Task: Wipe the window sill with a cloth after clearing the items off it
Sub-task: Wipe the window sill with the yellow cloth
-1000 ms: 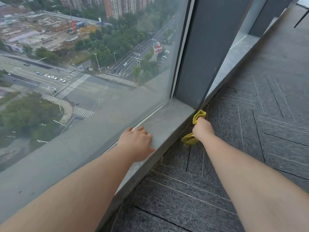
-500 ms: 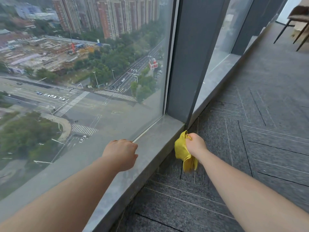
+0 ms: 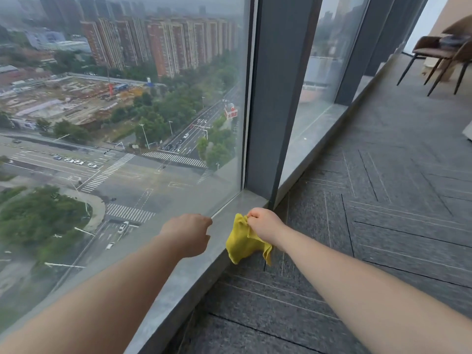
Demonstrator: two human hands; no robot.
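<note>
Right hand (image 3: 265, 226): had risen from floor level, fingers pinching yellow cloth (image 3: 242, 242) beside window sill (image 3: 178, 282). Left hand (image 3: 187, 233): lifted, fingers curled, holding nothing.

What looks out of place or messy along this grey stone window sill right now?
Nothing stands out. The grey stone window sill shows no spill, crack or stray item. The crumpled yellow cloth hangs from the right hand beside the sill's front edge, not flat on it, and the left hand is over the sill, holding nothing.
</note>
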